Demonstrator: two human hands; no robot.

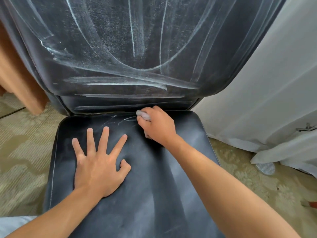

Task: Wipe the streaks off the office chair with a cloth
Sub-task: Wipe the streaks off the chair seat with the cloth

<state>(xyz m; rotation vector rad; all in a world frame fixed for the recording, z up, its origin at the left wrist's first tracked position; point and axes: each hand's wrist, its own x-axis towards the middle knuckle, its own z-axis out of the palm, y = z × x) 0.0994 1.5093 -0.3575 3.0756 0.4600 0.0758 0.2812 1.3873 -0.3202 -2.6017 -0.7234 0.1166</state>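
Note:
A black leather office chair (154, 186) fills the view. Its backrest (120, 48) carries many white streaks, long curved ones high up and thick ones across its lower edge. A few short white streaks (118, 120) mark the back of the seat. My right hand (157, 126) grips a bunched grey cloth (143, 115) and presses it on the seat's rear edge, just right of those streaks. Fingers spread, my left hand (99, 162) lies flat on the seat's left half.
A patterned beige carpet (22, 160) surrounds the chair. An orange-brown furniture panel (20, 79) stands at the left behind the backrest. White curtain fabric (265, 91) hangs at the right, pooling on the floor near a small round white object (265, 168).

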